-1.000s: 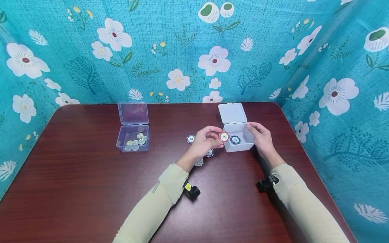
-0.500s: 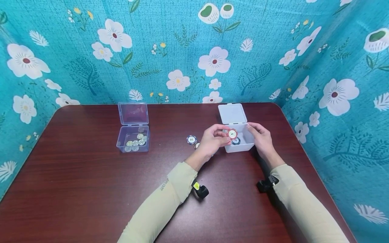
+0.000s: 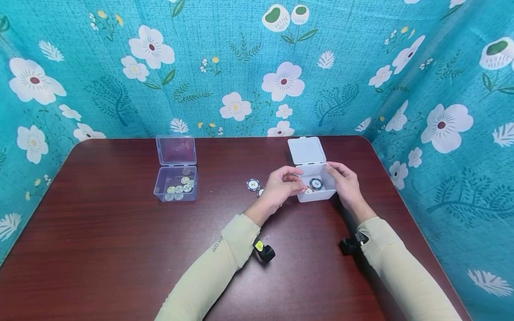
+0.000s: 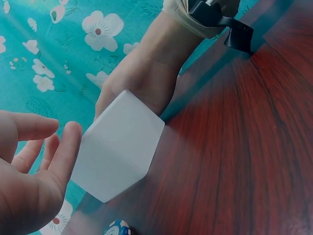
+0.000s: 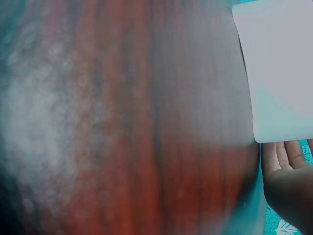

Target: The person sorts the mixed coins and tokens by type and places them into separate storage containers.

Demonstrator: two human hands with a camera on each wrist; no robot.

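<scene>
In the head view a small white box [image 3: 317, 196] stands with its lid [image 3: 307, 150] raised. A black poker chip [image 3: 316, 184] lies inside, and a red-edged poker chip [image 3: 308, 190] shows partly at the box's left front. My left hand [image 3: 282, 185] is over the left rim, its fingertips near the red chip. In the left wrist view, a gap parts the left hand's [image 4: 36, 171] thumb and fingers, with nothing between them. My right hand [image 3: 346, 183] holds the box's right wall, thumb at the rim; the right wrist view shows its fingers [image 5: 295, 154] against the white side.
A blue poker chip [image 3: 253, 184] and a darker chip [image 3: 260, 192] lie left of the box, partly hidden by my left hand. A clear lidded box [image 3: 175, 189] holding several coins stands farther left. A floral curtain [image 3: 237, 67] borders the table [image 3: 120, 249].
My left hand has moved right, carrying the red chip over the white box, and has let it go inside. The black chip has shifted slightly right. My right hand stays on the box.
</scene>
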